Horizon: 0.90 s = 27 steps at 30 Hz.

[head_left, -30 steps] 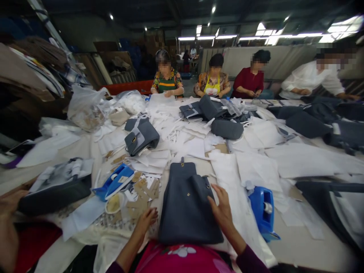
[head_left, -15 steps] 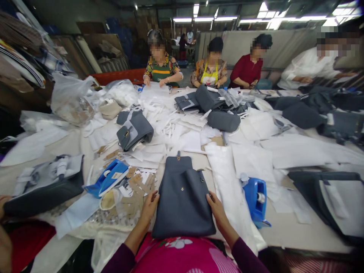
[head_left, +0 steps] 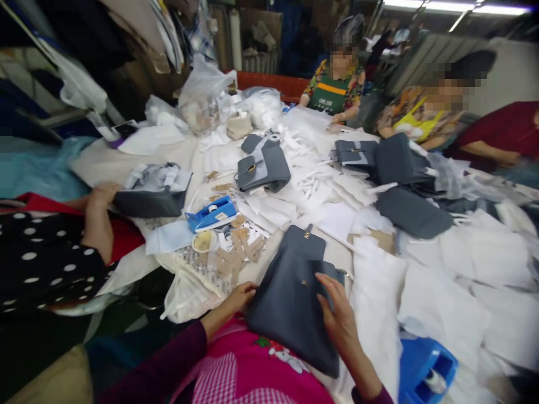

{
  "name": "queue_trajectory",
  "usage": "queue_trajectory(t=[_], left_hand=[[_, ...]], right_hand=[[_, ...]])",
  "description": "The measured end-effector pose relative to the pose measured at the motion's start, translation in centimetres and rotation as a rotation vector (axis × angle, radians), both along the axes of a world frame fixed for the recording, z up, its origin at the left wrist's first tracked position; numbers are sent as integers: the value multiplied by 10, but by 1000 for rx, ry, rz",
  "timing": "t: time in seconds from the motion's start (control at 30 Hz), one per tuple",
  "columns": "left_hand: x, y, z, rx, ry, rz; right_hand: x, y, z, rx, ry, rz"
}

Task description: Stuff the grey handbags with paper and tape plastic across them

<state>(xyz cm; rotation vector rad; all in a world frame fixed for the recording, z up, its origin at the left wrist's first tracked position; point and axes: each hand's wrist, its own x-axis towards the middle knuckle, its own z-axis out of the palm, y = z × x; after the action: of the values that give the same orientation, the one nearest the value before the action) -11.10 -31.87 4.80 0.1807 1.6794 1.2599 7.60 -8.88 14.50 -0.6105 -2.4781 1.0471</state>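
A dark blue-grey handbag [head_left: 286, 303] lies in front of me, its flap [head_left: 303, 247] folded open away from me and a small gold clasp piece on its front. My left hand [head_left: 240, 298] grips the bag's left edge, the fingertips partly hidden against the side. Over the right part of the front panel is my right hand [head_left: 339, 314], its fingers apart and nothing held in them; whether they touch the surface I cannot tell. The bag's near edge rests against my pink apron [head_left: 252, 370].
Left of the bag lie a blue tape dispenser [head_left: 213, 214], a roll of tape [head_left: 204, 241] and brown card strips [head_left: 248, 249]. Another blue dispenser [head_left: 425, 370] stands at the lower right. White sheets and more bags cover the table; co-workers sit opposite and at left.
My view has turned to the left. My right hand has left the bag's right edge and moved over its front, fingers spread. The left hand stays at the left edge.
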Motion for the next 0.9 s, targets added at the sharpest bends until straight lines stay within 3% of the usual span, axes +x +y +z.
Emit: queue_trajectory(t=[0.1, 0.2, 0.37, 0.47, 0.63, 0.73, 0.9], left_hand=[[9, -8, -1, 39, -98, 7], [15, -15, -6, 93, -176, 25], [15, -18, -23, 157, -263, 56], [15, -20, -29, 176, -308, 71], [19, -26, -24, 321, -404, 84], [23, -28, -23, 366, -420, 60], [33, -28, -32, 270, -320, 43]], right_hand=[[-56, 6, 20, 110, -81, 386], [-102, 5, 26, 255, -229, 748], [-142, -7, 29, 435, -486, 1123], [-153, -15, 32, 420, -533, 1260], [-165, -20, 23, 353, -560, 1388], [-167, -18, 7, 370, -581, 1405], [-168, -22, -19, 425, -580, 1337]])
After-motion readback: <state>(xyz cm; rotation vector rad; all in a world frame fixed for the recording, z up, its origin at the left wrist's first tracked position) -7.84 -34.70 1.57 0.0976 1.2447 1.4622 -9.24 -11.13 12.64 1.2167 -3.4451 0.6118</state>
